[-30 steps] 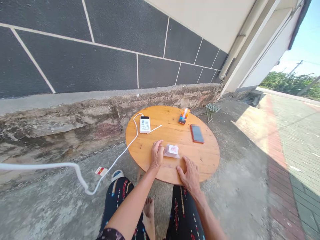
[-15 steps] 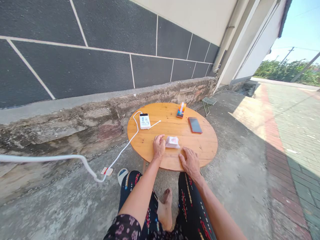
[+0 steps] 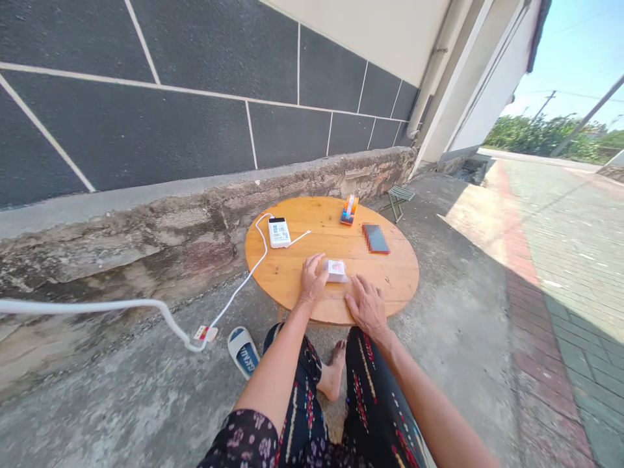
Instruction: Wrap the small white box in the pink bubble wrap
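Observation:
A small white packet with a red print, in clear plastic wrap (image 3: 336, 271), lies near the front of the round wooden table (image 3: 292, 263). At its left side is my left hand (image 3: 313, 279), fingers stretched out and not closed round it; I cannot tell whether they touch it. My right hand (image 3: 366, 303) rests on the table's front edge with its fingers apart, just right of the packet and holding nothing.
Toward the back stand an orange tape dispenser (image 3: 350, 209) and a blurred phone-like slab (image 3: 376, 238). A white power bank (image 3: 279, 233) with a cable (image 3: 238, 289) trailing off left lies at the left. Beyond are a folding stool (image 3: 400, 197) and the wall; a slipper (image 3: 242, 351) lies below.
My left hand has uncurled its fingers and come closer beside the packet. The right hand has shifted slightly toward the packet. The whole view has moved a little, showing more of the slipper.

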Tool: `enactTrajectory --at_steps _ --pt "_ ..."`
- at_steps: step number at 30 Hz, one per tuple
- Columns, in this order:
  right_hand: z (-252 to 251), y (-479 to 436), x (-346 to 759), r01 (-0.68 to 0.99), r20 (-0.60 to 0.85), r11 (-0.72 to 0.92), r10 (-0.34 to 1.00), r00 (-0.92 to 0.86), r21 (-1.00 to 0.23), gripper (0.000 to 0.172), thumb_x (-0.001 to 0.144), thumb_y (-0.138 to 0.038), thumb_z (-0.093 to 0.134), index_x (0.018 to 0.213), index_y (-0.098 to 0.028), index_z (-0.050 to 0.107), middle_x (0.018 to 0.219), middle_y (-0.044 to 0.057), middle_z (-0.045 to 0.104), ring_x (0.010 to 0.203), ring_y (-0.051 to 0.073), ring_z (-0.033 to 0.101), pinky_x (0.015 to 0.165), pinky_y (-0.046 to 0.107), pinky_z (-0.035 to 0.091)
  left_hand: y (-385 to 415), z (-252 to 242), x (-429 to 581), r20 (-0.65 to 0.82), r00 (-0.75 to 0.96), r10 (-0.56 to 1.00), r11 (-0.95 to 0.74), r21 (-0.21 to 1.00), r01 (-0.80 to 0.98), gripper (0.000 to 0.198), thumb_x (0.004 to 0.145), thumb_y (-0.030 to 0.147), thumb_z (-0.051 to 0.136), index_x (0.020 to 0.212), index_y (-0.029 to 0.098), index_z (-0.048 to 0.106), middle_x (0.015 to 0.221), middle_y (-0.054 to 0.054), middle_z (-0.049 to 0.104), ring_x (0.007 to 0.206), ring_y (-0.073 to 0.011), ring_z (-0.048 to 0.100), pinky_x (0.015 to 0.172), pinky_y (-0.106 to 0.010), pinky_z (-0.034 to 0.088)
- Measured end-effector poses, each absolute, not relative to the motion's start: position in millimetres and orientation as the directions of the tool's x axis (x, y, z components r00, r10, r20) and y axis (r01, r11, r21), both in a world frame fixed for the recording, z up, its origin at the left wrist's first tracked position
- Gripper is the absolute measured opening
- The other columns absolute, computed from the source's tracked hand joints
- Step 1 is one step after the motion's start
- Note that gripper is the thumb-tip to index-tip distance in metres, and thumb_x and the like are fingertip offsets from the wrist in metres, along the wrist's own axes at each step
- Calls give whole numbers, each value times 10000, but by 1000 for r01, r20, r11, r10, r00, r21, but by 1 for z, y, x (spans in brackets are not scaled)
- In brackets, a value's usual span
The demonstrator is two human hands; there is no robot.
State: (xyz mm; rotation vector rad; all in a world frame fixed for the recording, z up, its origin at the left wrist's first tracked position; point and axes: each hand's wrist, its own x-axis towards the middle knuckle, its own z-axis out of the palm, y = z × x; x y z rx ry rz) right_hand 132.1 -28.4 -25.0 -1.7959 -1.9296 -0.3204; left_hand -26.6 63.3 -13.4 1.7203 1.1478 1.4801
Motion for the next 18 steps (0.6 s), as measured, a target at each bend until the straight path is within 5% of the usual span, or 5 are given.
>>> enactTrajectory --at_steps 6,14,18 --pt "-23 -26 131 990 421 124 903 -87 -61 478 903 -405 432 1352 -243 425 1376 114 440 1166 276 443 943 424 324 60 -14 -23 472 195 860 -510 792 336 792 599 78 507 1374 166 369 1247 -95 550 1161 -237 488 1052 -384 352" --pt "-15 -24 130 982 394 178 909 -138 -67 454 895 -406 452 1326 -263 457 1302 111 510 1146 287 458 895 435 361 62 -14 -21 492 189 850 -524 749 405 695 625 92 509 1314 151 439 1147 -110 564 1101 -242 502 1005 -396 395" --pt "-18 -23 137 964 433 194 896 -98 -184 467 889 -397 463 1323 -223 451 1283 106 526 1135 274 483 913 434 373 60 -14 -20 505 186 843 -535 745 400 685 637 76 493 1314 165 438 1164 -100 559 1111 -230 497 1012 -382 391"
